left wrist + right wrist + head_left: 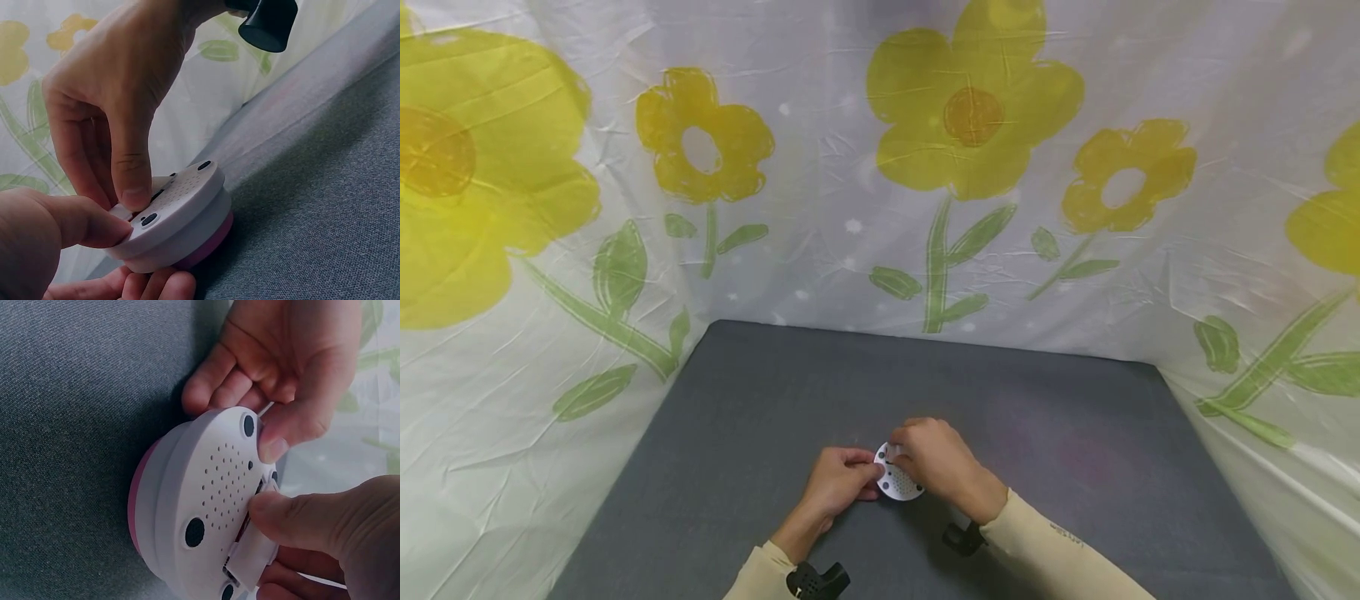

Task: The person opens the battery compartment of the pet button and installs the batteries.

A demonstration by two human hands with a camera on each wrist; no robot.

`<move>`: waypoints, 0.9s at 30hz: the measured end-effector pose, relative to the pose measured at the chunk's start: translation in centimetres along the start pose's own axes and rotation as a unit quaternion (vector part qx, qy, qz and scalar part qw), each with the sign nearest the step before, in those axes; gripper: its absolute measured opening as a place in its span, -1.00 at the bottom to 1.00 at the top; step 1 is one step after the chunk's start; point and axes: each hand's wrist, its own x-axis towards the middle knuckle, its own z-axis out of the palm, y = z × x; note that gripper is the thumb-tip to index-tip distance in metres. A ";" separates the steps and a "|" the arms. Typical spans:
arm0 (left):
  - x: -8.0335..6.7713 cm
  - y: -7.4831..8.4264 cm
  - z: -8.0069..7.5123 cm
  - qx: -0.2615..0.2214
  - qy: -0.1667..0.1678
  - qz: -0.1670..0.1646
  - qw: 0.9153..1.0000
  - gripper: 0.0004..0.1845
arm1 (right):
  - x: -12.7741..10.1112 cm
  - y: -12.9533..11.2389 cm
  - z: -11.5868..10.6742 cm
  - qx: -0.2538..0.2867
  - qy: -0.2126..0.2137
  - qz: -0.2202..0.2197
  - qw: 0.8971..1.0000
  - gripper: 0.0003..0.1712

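Note:
A round white device with a pink layer underneath [209,487] lies tilted on the grey surface, its underside facing up. That underside carries a grid of small holes and several black feet. My left hand [838,482] grips its edge, thumb on top and fingers below the rim. Between thumb and fingers, my right hand [942,467] pinches a white battery cover [251,556]. One side of this cover stands raised from the underside, with a dark gap along it. What lies inside the compartment is mostly hidden by the cover and thumb.
A dark grey cloth-covered table [820,392] spreads around both hands. White curtains with yellow flowers [820,250] enclose its back and sides. Black wrist cameras [817,581] sit on both forearms, over beige sleeves.

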 end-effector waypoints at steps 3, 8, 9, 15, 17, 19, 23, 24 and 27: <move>0.0 -0.1 0.0 0.000 -0.001 -0.002 1.000 -0.71 | 0.0 0.0 0.1 0.008 -0.003 0.001 1.000 -0.83; 0.0 -0.1 0.0 -0.002 -0.002 0.000 1.000 -0.70 | 0.0 0.0 0.1 0.015 -0.008 0.003 1.000 -0.84; 0.0 -0.1 0.0 -0.001 -0.002 0.000 1.000 -0.70 | 0.0 0.0 0.1 0.016 -0.009 0.003 1.000 -0.84; 0.0 -0.1 0.0 0.004 0.001 0.000 1.000 -0.69 | 0.1 0.2 0.1 0.021 -0.005 -0.006 1.000 -0.84; 0.0 0.0 0.0 0.001 0.000 -0.001 1.000 -0.69 | 0.2 0.2 0.0 0.025 -0.005 -0.008 1.000 -0.84; 0.1 0.0 0.0 -0.001 0.001 -0.002 1.000 -0.69 | 0.2 0.3 0.0 0.028 -0.006 -0.009 1.000 -0.84; 0.0 0.0 0.1 -0.003 0.001 -0.002 1.000 -0.69 | 0.2 0.2 0.0 0.025 -0.007 -0.014 1.000 -0.88; 0.0 0.0 0.1 -0.003 0.001 -0.002 1.000 -0.69 | 0.2 0.2 0.0 0.024 -0.007 -0.015 1.000 -0.89; 0.0 0.1 0.1 -0.003 0.003 0.000 1.000 -0.69 | 0.2 0.2 0.0 0.022 -0.008 -0.015 1.000 -0.91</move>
